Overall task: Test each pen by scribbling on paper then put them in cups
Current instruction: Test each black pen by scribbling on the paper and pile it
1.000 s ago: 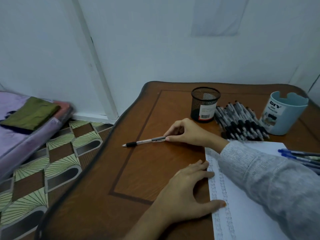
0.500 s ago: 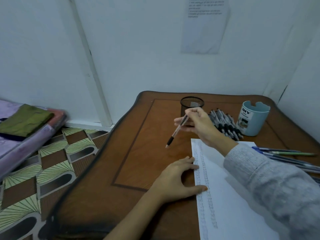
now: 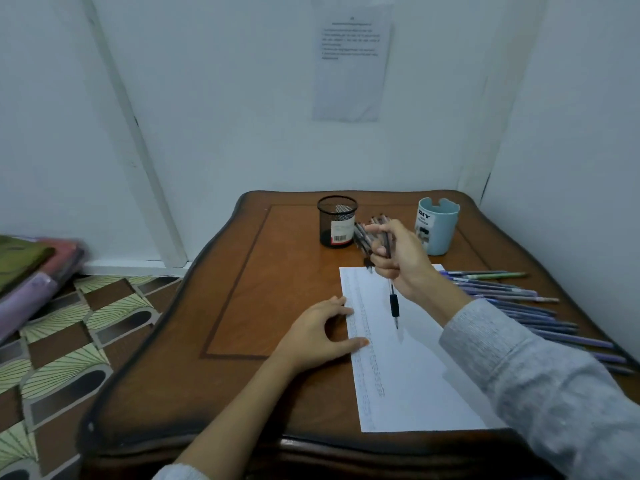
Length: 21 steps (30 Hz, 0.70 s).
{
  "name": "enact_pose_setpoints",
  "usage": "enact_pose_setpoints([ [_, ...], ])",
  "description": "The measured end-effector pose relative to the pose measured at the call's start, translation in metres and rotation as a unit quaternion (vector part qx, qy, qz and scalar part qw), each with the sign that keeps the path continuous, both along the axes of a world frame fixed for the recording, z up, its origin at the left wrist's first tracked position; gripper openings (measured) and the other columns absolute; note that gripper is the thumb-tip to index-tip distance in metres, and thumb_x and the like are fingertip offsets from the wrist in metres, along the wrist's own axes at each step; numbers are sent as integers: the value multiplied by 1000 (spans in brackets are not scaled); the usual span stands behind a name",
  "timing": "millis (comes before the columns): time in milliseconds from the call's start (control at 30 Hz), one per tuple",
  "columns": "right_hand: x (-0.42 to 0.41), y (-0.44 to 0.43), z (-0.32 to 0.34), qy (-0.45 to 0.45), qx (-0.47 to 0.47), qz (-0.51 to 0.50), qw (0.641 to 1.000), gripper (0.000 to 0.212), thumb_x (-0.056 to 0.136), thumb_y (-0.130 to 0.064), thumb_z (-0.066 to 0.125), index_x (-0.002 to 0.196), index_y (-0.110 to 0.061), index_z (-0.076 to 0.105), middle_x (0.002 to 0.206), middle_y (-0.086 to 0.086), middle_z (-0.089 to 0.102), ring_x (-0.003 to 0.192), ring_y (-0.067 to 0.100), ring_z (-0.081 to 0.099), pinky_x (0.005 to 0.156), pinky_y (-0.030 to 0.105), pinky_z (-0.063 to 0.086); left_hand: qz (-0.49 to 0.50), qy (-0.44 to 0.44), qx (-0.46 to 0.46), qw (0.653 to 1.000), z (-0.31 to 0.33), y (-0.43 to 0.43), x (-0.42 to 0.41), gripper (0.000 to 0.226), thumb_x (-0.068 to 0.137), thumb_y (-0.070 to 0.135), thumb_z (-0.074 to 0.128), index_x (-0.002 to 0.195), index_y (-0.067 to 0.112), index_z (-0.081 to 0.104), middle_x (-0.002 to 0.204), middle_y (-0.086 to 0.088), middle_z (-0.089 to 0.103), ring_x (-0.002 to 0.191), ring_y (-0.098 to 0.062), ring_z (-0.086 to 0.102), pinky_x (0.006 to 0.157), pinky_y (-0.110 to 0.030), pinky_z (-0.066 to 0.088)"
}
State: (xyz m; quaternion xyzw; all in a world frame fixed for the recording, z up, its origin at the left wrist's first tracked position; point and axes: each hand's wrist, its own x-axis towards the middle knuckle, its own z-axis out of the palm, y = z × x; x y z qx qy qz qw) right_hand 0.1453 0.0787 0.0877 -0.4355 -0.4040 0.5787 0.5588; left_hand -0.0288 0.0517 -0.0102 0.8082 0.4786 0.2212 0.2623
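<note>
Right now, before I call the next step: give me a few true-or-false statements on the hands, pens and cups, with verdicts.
1. The right hand holds a pen over the paper. True.
2. The left hand is lifted in the air. False: it rests on the paper's left edge.
3. Pens stand in the mesh cup. False: none show above its rim.
4. Blue pens lie to the right of the paper. True.
</note>
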Motion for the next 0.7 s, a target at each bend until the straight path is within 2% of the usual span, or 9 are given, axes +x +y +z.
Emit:
enact_pose_setpoints([
  [67,5,-13,0,-30,29,-3,999,24,97,-21,49,97,-4,65,65,4,59,33,6,32,33,15,20,-3,5,-1,1000,0,0,0,66,76,59,69,133,28,53,150,12,36,139,0,26,114,-26,23],
  [133,10,-25,1,-98,53,-10,994,18,94,-3,52,99,-2,69,89,13,71,37,10,52,33,12,25,-9,7,7,1000,0,-2,0,65,78,58,68,133,27,52,150,12,36,140,-2,26,115,-29,24],
  [233,15,-46,2,-137,4,35,990,27,95,1,45,115,-2,63,109,20,67,61,27,69,37,16,36,-41,22,19,999,2,-6,1,65,79,57,67,134,27,50,150,12,37,139,-1,27,116,-27,23],
  [300,17,-61,-2,-200,-29,81,976,35,101,-25,39,116,-5,64,100,20,68,62,26,65,48,24,47,-67,39,18,997,3,-8,2,69,79,60,65,137,29,46,151,13,34,140,-1,24,116,-27,20],
  [400,16,-80,-14,-266,-86,107,954,81,99,-58,22,100,6,70,67,19,67,43,18,50,42,22,39,-91,54,21,994,2,-7,1,73,80,62,61,141,27,42,153,12,29,143,-3,18,117,-28,17],
  [433,16,-85,-19,-233,-98,96,963,80,98,-58,27,96,9,71,65,20,65,43,17,50,42,21,40,-94,53,22,994,1,-6,1,72,81,62,60,141,27,42,154,11,27,143,-2,16,117,-26,16],
  [500,15,-95,-31,-147,-83,53,984,54,96,-42,50,97,8,70,69,16,64,52,15,54,49,20,45,-92,44,25,995,-1,-5,0,69,83,59,61,140,26,43,155,11,28,142,0,16,114,-20,13],
  [567,15,-103,-42,-145,-68,-14,987,31,88,-29,67,93,2,67,66,6,56,56,11,47,52,17,41,-86,39,29,995,-2,-5,1,64,84,56,61,139,28,44,153,11,31,141,0,20,113,-18,13],
  [700,14,-111,-60,-97,-120,-109,982,40,93,-50,50,79,-12,50,52,1,42,41,10,34,39,17,26,-89,37,27,995,-2,-3,1,62,85,54,62,139,28,46,152,11,34,140,-2,25,115,-23,16],
])
